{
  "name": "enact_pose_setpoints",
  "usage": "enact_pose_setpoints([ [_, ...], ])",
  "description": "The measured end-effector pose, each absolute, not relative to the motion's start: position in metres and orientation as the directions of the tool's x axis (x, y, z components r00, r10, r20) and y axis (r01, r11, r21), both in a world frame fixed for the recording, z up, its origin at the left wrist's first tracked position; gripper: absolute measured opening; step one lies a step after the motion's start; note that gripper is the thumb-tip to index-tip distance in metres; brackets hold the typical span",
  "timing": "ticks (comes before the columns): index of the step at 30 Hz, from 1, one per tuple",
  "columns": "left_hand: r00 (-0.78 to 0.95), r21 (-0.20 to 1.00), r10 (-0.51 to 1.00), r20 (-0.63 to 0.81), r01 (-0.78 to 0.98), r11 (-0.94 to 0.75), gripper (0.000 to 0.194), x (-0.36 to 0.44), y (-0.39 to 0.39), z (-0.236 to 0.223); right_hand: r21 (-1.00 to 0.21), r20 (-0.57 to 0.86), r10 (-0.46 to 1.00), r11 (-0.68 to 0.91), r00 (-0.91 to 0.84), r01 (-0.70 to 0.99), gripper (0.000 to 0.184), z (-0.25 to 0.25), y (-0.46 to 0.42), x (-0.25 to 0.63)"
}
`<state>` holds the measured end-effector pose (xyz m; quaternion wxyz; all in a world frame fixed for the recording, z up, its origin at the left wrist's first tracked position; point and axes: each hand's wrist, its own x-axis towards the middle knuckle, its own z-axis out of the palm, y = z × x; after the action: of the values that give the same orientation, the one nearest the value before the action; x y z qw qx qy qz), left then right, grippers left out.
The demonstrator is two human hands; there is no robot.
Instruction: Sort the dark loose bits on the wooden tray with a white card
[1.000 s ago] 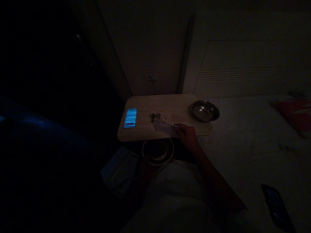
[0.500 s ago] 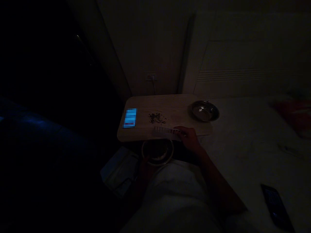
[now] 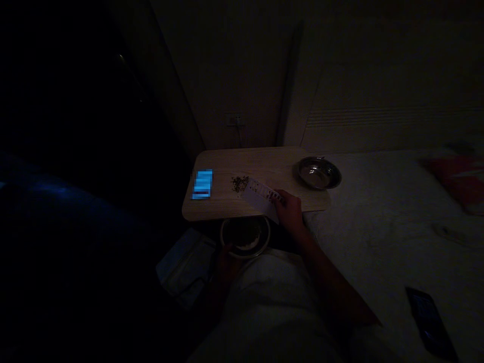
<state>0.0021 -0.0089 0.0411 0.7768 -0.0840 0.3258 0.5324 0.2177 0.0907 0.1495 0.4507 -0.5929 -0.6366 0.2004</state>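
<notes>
My right hand is closed on one end of a pale, flat card with printing along its upper side. The card's far end is at the right side of a scatter of small dark bits, too small to name, on a wooden tabletop. Below the front edge, my left hand grips the near rim of a round bowl. What lies inside the bowl is dim. A shiny metal bowl stands at the tabletop's right end.
A lit, blurred-out screen lies at the tabletop's left. A dark phone rests on the pale bedding to the right, with a red item farther back. Behind the table is a wall socket with a cord. The room is very dark.
My right hand has swung the card's far end up and away from me, over the tabletop against the dark bits. The left hand and its bowl stay in place.
</notes>
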Motion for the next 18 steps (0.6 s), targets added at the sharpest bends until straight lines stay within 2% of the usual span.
enact_pose_setpoints([
  [12,0.253,0.216,0.817,-0.518,-0.886,0.411,0.048,-0.001,-0.009,0.032,-0.750,0.436,0.889,0.274,0.138,0.602,0.026,0.155,0.126,0.217],
  [15,0.203,0.228,0.802,-0.562,-0.894,0.386,0.039,0.002,-0.009,0.035,-0.725,0.467,0.881,0.330,0.079,0.605,0.028,0.160,0.132,0.208],
  [18,0.230,0.221,0.798,-0.557,-0.885,0.409,0.034,0.001,-0.010,0.037,-0.687,0.463,0.886,0.376,-0.025,0.621,0.030,0.165,0.139,0.199],
])
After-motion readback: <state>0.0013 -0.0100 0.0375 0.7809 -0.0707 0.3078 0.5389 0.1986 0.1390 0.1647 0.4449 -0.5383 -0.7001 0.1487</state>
